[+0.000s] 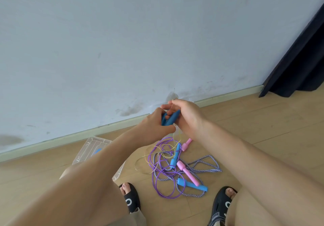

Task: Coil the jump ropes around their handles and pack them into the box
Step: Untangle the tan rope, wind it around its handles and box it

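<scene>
The left hand [154,123] grips two dark blue handles [171,117], and the right hand [186,117] pinches their thin yellow rope [176,139]. Below lie tangled jump ropes [177,167] on the floor [263,120], right of a clear box [93,146].

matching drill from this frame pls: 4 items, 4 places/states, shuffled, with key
Things:
1. dark blue handles
2. clear box
3. purple rope
4. curtain

Places/states:
A. hanging at the far right, by the wall
B. gripped in the left hand, off the floor
C. on the floor, partly hidden under the left forearm
D. lying in loose loops on the floor, between the feet

Pairs: 1-B, 2-C, 3-D, 4-A
</scene>
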